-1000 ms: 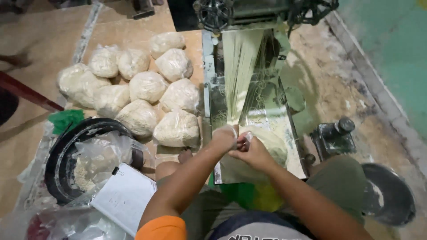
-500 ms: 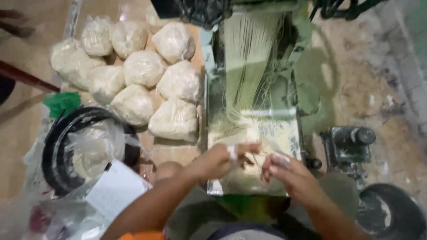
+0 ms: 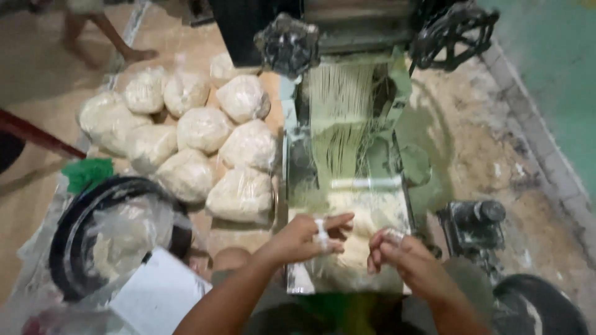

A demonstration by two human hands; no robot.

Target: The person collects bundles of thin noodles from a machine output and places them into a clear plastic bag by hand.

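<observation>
Pale noodle strands (image 3: 345,118) hang from a green noodle-cutting machine (image 3: 372,37) into a metal tray (image 3: 293,180), where a heap of noodles (image 3: 366,214) lies. My left hand (image 3: 308,237) reaches over the heap with a taped finger, fingers curled on the strands. Just to its right, my right hand (image 3: 400,254) is bunched closed above the tray's near end, its fingertips taped; what it grips is hard to make out.
Several clear bags packed with noodles (image 3: 205,139) lie left of the tray. A black basin lined with plastic film (image 3: 99,232) and a white sheet (image 3: 158,298) sit at lower left. A small motor (image 3: 475,223) stands at right. A person's bare feet (image 3: 127,53) are at top left.
My hands have come apart and dropped toward the tray's near end. The view has tilted up, bringing the machine's wheels into sight.
</observation>
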